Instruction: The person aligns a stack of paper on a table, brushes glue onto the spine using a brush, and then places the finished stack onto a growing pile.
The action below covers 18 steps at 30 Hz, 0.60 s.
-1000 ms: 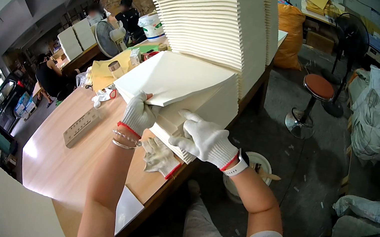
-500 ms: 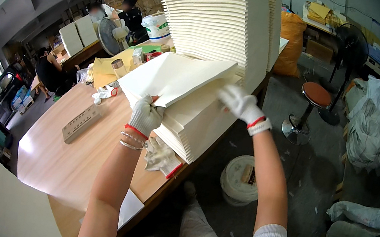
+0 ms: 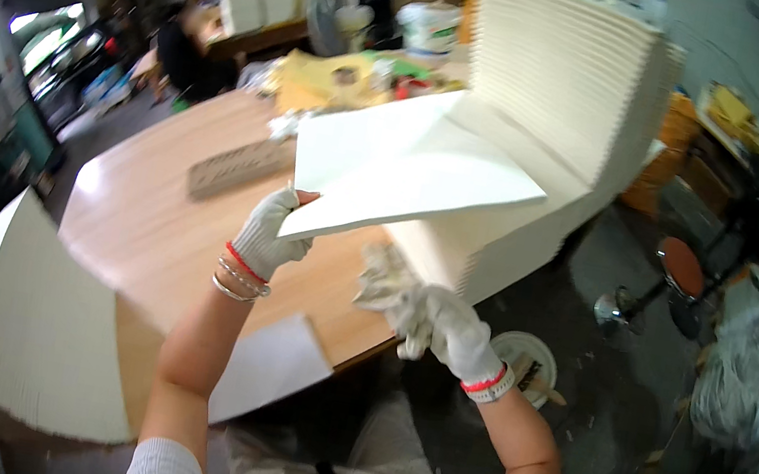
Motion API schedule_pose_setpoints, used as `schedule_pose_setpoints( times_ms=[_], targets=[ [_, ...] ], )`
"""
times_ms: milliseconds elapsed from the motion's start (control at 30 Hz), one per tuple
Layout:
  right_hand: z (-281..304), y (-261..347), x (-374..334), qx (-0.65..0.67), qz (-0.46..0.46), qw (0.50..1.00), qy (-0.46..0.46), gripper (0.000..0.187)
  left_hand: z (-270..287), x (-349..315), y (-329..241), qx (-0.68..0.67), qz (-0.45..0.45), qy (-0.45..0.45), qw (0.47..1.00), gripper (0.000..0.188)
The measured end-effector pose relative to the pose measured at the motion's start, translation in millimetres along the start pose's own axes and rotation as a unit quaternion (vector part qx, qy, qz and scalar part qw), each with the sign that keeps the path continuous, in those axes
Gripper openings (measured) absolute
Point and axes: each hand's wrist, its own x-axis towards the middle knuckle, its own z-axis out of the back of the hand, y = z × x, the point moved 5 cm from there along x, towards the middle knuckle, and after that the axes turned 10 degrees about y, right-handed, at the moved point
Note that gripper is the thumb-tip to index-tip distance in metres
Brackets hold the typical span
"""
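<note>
Pale wood-grain tabletop [image 3: 143, 195] runs across the middle of my head view, with a blurred workshop behind it. Beyond its far side I make out a person [image 3: 191, 52] in dark clothes, a round fan [image 3: 323, 16] and a white tub [image 3: 428, 28]; yellow paper [image 3: 320, 84] lies near that edge. From my remote post I see both hands in white knit gloves with red cuffs.

The left hand [image 3: 271, 230] is closed in a pinch on the near corner of a bendy white paper bundle [image 3: 401, 175], its thumb tip bare. That bundle is tilted and curved, its right part over a lower paper stack [image 3: 438, 247]; a tall paper stack [image 3: 554, 80] rises behind. A beige power strip [image 3: 234, 169] lies to the left, near the bundle.

The right hand [image 3: 456, 334] is at the table's edge, fingers partly curled, right by a loose spare glove [image 3: 383, 276]; blur keeps me from telling whether it grips or touches anything. Nearer me lie a flat white sheet [image 3: 273, 369] and another large paper stack [image 3: 43, 330]. On the floor to the right stand a bucket [image 3: 537, 351] and a round-seated stool [image 3: 680, 267].
</note>
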Motion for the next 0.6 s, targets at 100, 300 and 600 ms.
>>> schedule_pose_setpoints(
  times_ms=[100,300,600],
  targets=[
    [-10,-26,47,0.13,-0.031,0.987,-0.094,0.042,18,-123,-3,0.136,-0.062,-0.347,0.926,0.027],
    [-11,-100,144,0.025,-0.242,0.968,0.056,0.042,48,-267,18,0.117,-0.135,-0.354,0.918,0.051],
    [-10,-205,170,-0.22,-0.284,0.933,0.012,0.031,113,-346,42,0.227,-0.038,-0.48,0.847,0.036]
  ],
)
